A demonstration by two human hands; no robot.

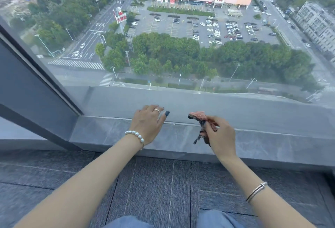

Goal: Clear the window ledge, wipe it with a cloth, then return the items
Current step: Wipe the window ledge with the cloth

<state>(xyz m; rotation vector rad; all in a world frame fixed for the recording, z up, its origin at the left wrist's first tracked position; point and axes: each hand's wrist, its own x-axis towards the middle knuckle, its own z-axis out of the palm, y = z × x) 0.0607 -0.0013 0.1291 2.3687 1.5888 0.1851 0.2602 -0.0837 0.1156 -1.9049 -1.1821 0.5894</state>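
Observation:
The grey stone window ledge (pixel 108 133) runs across the middle of the head view, below a large pane of glass. My left hand (pixel 147 125) hovers over the ledge near the glass, palm down with fingers spread, holding nothing. A pearl bracelet circles its wrist. My right hand (pixel 220 135) is pinched on a small pink and dark patterned toy figure (pixel 198 117), which it holds just above the ledge. Part of the figure hangs down behind my fingers.
A dark window frame post (pixel 32 86) slants down at the left to the ledge corner. Grey carpet tiles (pixel 154 187) cover the floor in front of the ledge. My knees in blue jeans (pixel 215 218) show at the bottom edge.

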